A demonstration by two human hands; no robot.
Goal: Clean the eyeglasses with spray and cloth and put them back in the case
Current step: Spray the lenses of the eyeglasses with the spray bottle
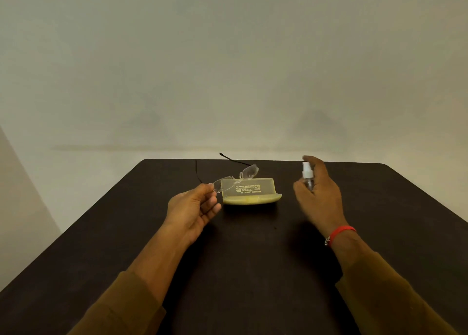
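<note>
Rimless eyeglasses (249, 171) with thin dark temples are held above the table, temples unfolded. My left hand (196, 205) pinches them at the near lens, fingers closed on the lens edge. A pale yellow glasses case (249, 191) lies open on the dark table just behind and right of that hand, its printed lid raised. My right hand (319, 195) grips a small clear spray bottle (307, 173) with a white nozzle, upright, index finger resting over the top, to the right of the case. No cloth is visible.
The dark table (240, 258) stretches from the near edge to a far edge against a plain pale wall. A red bracelet (339, 233) sits on my right wrist. Brown sleeves cover both forearms.
</note>
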